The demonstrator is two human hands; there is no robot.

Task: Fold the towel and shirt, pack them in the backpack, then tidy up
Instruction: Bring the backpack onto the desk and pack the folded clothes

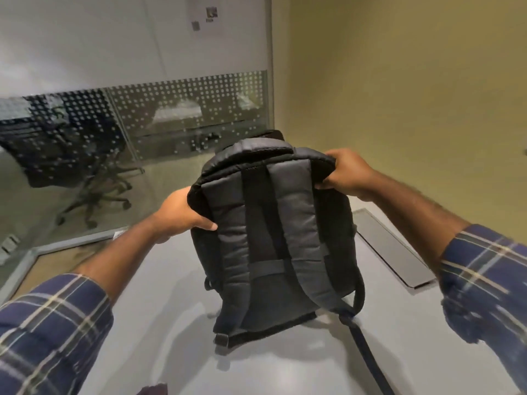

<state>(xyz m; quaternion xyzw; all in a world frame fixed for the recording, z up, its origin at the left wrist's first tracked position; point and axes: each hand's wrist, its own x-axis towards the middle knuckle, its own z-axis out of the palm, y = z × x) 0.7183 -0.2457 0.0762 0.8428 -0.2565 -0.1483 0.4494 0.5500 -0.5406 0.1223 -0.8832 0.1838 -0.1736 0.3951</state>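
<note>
While both forearms reach forward in plaid sleeves, the left hand [182, 210] curls its fingers around the upper left edge of the black backpack [273, 238], which stands upright on the grey table [159, 323], straps facing near; the right hand [346, 172] clamps the bag's top right corner

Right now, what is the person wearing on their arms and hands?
Both hands, left hand and right hand, are bare: no gloves, rings or watch in view. Each arm wears a dark blue plaid sleeve with pale cream stripes, pushed up the forearm.
</note>
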